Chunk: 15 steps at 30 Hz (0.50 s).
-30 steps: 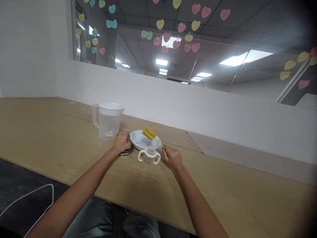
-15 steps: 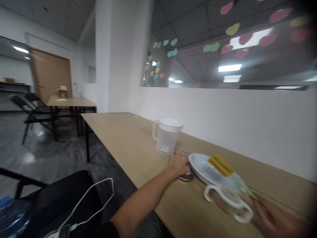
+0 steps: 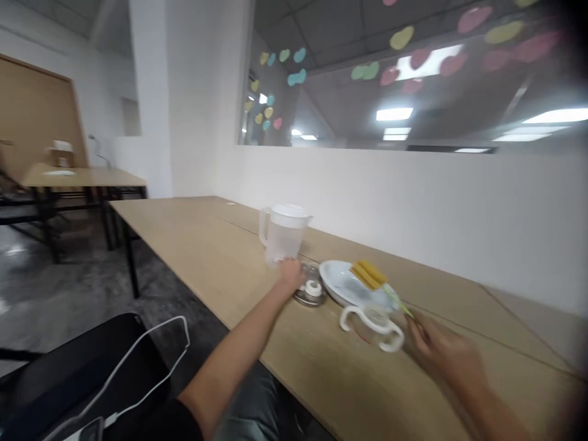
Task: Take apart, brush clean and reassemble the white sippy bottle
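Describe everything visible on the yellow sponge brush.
The sponge brush has a yellow, grooved, blocky head that looks like foam, on a slim light-green stem. The right hand grips the stem's near end, hiding the rest of it. The brush slants, head up and to the left in the view, over the white dish; whether it touches the dish isn't clear. The stem runs just beyond the two-handled cup. Whether the head is wet can't be told.
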### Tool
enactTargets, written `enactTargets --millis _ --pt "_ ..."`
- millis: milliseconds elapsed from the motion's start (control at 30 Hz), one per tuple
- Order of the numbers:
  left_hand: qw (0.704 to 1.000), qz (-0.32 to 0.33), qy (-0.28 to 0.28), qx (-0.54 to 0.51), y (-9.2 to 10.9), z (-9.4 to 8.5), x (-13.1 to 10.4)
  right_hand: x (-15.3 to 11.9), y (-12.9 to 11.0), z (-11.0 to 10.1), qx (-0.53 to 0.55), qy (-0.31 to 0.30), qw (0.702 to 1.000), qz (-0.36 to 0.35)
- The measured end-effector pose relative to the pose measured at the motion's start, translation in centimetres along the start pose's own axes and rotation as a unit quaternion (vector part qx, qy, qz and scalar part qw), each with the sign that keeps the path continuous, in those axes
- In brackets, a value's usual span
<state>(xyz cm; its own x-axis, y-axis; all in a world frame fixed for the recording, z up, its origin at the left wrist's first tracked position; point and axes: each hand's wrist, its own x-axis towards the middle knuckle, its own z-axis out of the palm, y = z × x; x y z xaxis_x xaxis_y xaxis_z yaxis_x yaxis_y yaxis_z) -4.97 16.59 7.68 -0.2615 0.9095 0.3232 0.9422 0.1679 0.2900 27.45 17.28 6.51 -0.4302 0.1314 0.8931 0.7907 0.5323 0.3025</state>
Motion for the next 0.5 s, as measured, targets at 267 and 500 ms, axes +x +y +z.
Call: enactTargets --millis 267,500 --pt "0.999 0.028 -0.029 0.011 -0.7 1.3 -0.6 -0.3 -1.3 -0.7 -0.079 -0.084 0.991 0.069" --pt "0.997 0.071 -0.039 0.002 -0.9 2.2 -0.4 0.5 -1.8 -1.6 -0.126 -0.269 0.902 0.312"
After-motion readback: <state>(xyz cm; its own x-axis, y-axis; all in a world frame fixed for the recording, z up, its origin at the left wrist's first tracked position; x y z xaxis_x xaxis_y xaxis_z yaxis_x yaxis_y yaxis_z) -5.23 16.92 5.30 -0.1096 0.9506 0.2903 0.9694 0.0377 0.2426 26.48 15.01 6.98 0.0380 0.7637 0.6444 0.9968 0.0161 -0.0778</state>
